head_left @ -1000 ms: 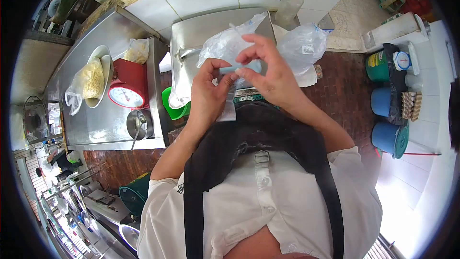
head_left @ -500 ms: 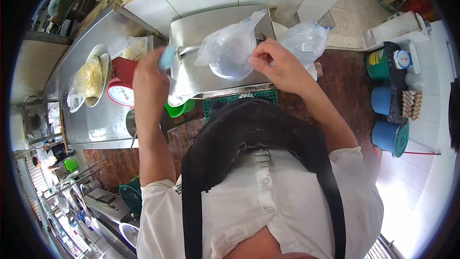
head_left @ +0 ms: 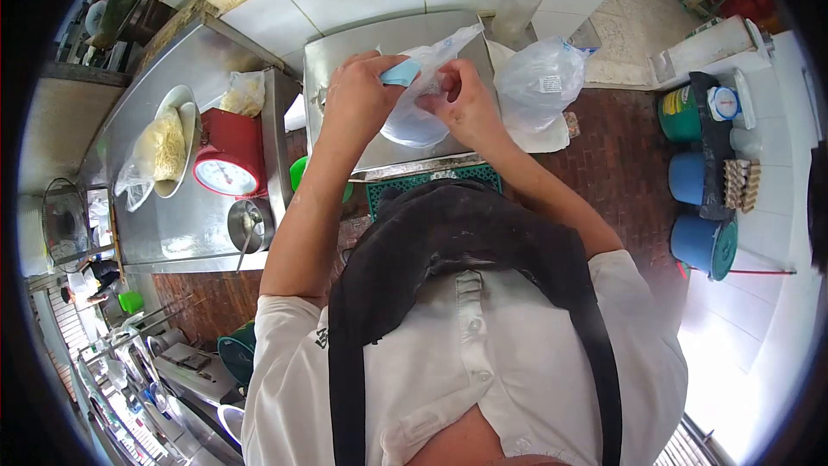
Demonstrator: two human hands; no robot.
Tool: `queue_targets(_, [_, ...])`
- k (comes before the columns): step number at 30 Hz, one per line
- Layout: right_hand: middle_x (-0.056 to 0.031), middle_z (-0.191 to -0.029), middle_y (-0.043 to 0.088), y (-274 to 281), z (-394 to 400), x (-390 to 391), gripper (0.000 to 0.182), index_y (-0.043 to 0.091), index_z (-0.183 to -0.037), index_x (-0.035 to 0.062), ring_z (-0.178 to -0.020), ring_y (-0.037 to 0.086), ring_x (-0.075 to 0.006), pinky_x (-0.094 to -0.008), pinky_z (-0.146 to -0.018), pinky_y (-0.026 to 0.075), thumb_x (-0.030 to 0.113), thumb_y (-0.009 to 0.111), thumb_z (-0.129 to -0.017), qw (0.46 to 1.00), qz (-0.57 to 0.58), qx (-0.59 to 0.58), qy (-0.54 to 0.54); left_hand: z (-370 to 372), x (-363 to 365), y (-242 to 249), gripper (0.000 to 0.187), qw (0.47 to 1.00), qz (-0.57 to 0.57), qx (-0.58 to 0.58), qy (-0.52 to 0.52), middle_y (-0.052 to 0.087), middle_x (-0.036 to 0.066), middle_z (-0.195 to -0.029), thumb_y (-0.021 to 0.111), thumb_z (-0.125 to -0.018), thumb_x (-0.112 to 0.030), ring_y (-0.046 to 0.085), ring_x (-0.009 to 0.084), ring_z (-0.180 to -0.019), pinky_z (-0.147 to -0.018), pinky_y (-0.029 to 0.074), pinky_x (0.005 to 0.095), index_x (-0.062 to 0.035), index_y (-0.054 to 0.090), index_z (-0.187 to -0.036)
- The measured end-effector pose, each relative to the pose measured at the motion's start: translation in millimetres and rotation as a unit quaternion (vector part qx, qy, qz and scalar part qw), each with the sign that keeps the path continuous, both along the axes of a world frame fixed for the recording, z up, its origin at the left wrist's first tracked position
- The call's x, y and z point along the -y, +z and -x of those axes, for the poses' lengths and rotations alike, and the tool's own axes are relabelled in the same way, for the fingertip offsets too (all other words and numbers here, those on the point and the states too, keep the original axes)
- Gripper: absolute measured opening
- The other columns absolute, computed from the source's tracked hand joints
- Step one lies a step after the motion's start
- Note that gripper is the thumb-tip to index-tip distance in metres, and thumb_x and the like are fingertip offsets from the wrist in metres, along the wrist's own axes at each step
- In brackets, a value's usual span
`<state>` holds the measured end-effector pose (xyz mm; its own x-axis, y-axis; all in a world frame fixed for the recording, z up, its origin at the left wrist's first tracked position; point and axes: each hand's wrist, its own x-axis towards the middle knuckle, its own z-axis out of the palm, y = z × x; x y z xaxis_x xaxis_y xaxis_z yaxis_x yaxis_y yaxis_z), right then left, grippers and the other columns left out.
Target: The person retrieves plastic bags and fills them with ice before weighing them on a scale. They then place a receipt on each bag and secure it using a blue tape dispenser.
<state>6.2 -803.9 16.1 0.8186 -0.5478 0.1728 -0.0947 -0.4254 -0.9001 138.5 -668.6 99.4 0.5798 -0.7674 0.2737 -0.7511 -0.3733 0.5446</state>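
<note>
A clear plastic bag (head_left: 414, 129) with pale contents lies on the steel work surface (head_left: 366, 39) in front of me. My left hand (head_left: 358, 91) is over the bag's left side, its fingers pinching a small light blue piece (head_left: 401, 72), perhaps tape or paper. Against the bag's right side, my right hand (head_left: 470, 110) has its thumb and fingers curled around the gathered plastic. The hands partly hide the bag. Just right of them sits a second filled plastic bag (head_left: 539, 91) with a printed white label.
On the left steel counter (head_left: 172, 237) stand a red dial scale (head_left: 231, 151), a metal pot (head_left: 250, 224) and a white dish (head_left: 177, 99) bearing a bag of yellowish food (head_left: 168, 145). A green-capped bottle (head_left: 517, 4) stands behind the bags. Blue buckets (head_left: 694, 242) line the right wall.
My left hand has moved right, bringing the light blue piece from beside the work surface to over the bag. My right hand has shifted slightly left, onto the bag.
</note>
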Motion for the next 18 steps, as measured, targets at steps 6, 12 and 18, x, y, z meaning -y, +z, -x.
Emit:
queue_targets(6, [-0.018,-0.119,0.058,-15.8,-1.7,-3.0,0.099,0.036,-0.145,-0.0005,-0.113,0.058,-0.0297,-0.0393,-0.096,0.049,0.036,0.093,-0.072,0.986,0.158,0.013,-0.054,-0.4,-2.1,0.7,0.032,1.0,0.007,0.008,-0.006,0.064,0.014,-0.084,0.078,-0.088,-0.029,0.065,0.0335,-0.078,-0.073,0.05,0.0408,-0.0098,0.078,-0.113])
queue_targets(12, [-0.0221,-0.144,0.051,-34.2,-17.8,28.7,0.094,0.032,-0.15,-0.0047,-0.139,0.045,-0.0302,-0.0435,-0.112,0.04,0.044,0.081,-0.088,0.975,-0.217,-0.003,0.044,0.0,0.2,4.6,0.032,1.0,-0.009,0.015,-0.006,0.067,0.014,-0.088,0.077,-0.089,-0.031,0.066,0.0346,-0.08,-0.075,0.051,0.04,-0.0111,0.078,-0.114])
queue_targets(18, [-0.027,-0.148,0.045,-48.2,-15.2,15.9,0.112,0.016,-0.159,-0.0048,-0.14,0.044,-0.0353,-0.0465,-0.115,0.036,0.05,0.081,-0.087,0.973,-0.22,0.054,-0.05,0.6,1.3,5.4,0.032,0.999,-0.021,-0.049,0.012,0.07,0.015,-0.092,0.077,-0.09,-0.032,0.068,0.0339,-0.082,-0.077,0.052,0.0384,-0.0094,0.078,-0.112])
